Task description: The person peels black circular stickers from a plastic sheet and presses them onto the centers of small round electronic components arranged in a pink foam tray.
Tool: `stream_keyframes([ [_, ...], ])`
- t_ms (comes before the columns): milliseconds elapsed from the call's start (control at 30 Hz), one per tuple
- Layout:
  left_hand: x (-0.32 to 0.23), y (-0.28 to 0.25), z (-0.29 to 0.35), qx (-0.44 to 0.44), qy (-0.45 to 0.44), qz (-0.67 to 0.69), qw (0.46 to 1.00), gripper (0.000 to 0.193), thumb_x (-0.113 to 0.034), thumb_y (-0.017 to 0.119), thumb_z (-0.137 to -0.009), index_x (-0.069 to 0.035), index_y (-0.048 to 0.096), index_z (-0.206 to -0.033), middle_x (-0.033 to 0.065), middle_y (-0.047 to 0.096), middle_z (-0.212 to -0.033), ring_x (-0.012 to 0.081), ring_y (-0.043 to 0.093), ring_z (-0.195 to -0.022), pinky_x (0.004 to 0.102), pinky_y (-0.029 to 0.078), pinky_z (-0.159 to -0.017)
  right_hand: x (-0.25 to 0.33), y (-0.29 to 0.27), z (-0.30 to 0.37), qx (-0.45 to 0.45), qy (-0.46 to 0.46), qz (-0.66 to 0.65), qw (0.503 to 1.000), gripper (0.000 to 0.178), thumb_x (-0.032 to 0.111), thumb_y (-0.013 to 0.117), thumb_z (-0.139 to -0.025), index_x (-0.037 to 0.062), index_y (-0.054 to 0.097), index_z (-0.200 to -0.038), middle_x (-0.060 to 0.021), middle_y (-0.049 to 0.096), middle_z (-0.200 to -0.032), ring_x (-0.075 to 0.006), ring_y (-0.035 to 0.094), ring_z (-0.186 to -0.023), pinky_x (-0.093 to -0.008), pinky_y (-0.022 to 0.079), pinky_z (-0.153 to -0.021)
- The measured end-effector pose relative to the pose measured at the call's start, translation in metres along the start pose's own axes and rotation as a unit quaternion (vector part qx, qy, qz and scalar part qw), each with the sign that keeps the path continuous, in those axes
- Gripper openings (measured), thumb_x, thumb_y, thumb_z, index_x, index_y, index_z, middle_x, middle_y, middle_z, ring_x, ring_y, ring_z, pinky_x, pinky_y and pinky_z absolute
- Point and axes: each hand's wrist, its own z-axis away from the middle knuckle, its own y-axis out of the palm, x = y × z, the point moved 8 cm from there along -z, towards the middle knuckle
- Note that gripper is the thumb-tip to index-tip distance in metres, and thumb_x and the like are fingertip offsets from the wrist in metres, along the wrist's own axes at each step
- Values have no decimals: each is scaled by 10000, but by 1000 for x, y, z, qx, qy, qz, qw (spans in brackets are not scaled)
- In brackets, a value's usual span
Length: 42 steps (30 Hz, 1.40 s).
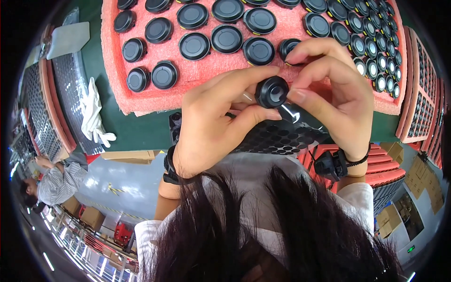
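Between the thumb and index finger of my left hand is a small black round part with a ridged rim and a shiny dark, lens-like face turned up. My right hand comes in from the other side. Its thumb and index fingertip are pinched close together at the part's right edge; whatever lies between them is too small to make out. Just below both hands lies a glossy sheet with rows of black discs, partly hidden by my fingers. Beyond them, a pink foam tray holds many similar black round parts.
A white glove rests on the green table at the left. Stacked foam trays stand at the right, and red trays sit below the table edge. Another person in a striped sleeve works at far left.
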Motion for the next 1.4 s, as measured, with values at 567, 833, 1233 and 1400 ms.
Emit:
stream_keyframes([
  [567,1,0,1,-1,2,-28,1000,435,130,588,-731,83,469,-1147,127,624,-853,172,636,-776,236,509,-702,-3,4,-1,18,5,33,999,85,-51,637,-679,-9,579,-724,-65,518,-917,-131,525,-860,-210,447,-671],
  [833,2,0,2,-2,-10,-31,999,437,131,594,-723,83,475,-1141,123,621,-854,165,636,-768,230,508,-695,-5,5,0,15,18,34,999,83,-46,642,-680,-11,578,-719,-59,512,-904,-127,521,-840,-209,445,-660],
  [1233,-2,1,0,-6,1,2,1000,432,106,609,-729,62,487,-1141,112,624,-849,163,638,-771,230,509,-683,3,-1,1,-53,-113,122,985,250,-1,634,-719,2,542,-951,-77,528,-960,-135,524,-853,-217,452,-667],
  [1400,1,-1,1,2,-1,-13,1000,424,117,592,-735,54,486,-1140,110,623,-851,173,639,-774,238,510,-681,-14,2,0,-34,54,-74,995,364,36,651,-716,10,529,-1058,-79,538,-970,-138,519,-867,-226,461,-680],
])
